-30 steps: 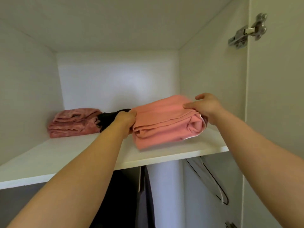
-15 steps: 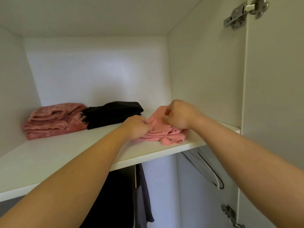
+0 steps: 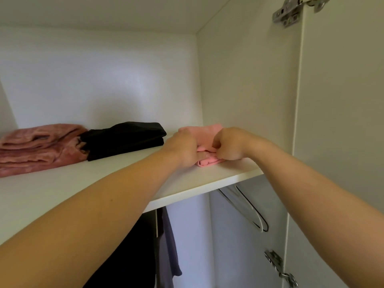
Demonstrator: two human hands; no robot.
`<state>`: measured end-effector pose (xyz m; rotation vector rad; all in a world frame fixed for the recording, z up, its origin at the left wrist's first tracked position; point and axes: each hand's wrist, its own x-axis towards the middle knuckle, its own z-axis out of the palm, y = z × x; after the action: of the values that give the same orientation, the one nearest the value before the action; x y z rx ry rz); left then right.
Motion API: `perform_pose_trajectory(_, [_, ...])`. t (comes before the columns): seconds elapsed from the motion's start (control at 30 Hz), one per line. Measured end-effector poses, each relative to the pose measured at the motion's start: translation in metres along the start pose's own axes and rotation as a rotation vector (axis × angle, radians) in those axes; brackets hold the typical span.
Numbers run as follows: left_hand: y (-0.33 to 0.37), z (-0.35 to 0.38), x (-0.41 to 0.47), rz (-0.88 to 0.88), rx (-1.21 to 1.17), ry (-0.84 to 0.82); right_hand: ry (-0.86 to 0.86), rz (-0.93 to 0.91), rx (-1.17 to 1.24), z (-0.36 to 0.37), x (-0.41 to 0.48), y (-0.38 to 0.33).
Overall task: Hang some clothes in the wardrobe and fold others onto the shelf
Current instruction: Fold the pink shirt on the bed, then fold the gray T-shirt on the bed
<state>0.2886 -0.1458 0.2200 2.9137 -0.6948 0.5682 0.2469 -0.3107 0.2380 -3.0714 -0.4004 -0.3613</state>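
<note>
Flanking pink garment [image 3: 204,132]: black stack [image 3: 124,138]; side wall [image 3: 245,90].

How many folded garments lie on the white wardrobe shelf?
3: a fuzzy dusty-pink garment at the left, a black garment beside it, a salmon-pink garment at the right, apart. Nothing seems hidden.

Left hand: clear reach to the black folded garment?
Likely yes: the black folded garment lies just left of the left hand, bare shelf between, nothing blocking. It would need to leave the pink garment.
</note>
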Motion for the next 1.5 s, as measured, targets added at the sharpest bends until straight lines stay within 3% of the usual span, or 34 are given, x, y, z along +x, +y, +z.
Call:
perform_pose_trajectory(0.07, [0.000, 0.005, 0.011, 0.123, 0.082, 0.096, -0.055, -0.011, -0.036, 0.003, 0.013, 0.007])
perform_pose_trajectory(0.13, [0.001, 0.011, 0.025, 0.179, 0.149, 0.023, -0.056, -0.025, -0.123, 0.008, 0.029, 0.011])
perform_pose_trajectory(0.27, [-0.001, 0.017, 0.055, 0.162, 0.285, -0.151, -0.065, -0.100, -0.194, 0.006, 0.058, 0.017])
perform_pose_trajectory(0.4, [-0.010, 0.024, 0.091, 0.122, 0.386, -0.196, -0.074, -0.103, -0.193, 0.020, 0.100, 0.037])
perform_pose_trajectory(0.67, [-0.036, 0.042, 0.147, 0.049, 0.388, -0.217, -0.032, -0.092, -0.076, 0.047, 0.171, 0.060])
perform_pose_trajectory(0.83, [-0.044, 0.060, 0.145, -0.013, 0.389, -0.193, -0.124, -0.080, -0.104, 0.061, 0.187, 0.062])
perform_pose_trajectory(1.03, [-0.030, 0.053, 0.128, -0.114, 0.247, -0.321, -0.120, -0.075, -0.008, 0.058, 0.176, 0.053])
perform_pose_trajectory(1.17, [-0.014, 0.005, 0.098, -0.210, 0.087, -0.124, -0.063, -0.107, 0.325, 0.023, 0.147, 0.040])
perform_pose_trajectory(1.3, [-0.004, -0.032, 0.037, -0.328, -0.089, 0.139, 0.031, -0.066, 0.409, -0.007, 0.109, 0.024])
perform_pose_trajectory(1.5, [0.023, -0.048, -0.115, -0.495, -0.332, 0.546, 0.234, -0.281, 0.583, -0.011, -0.011, -0.045])
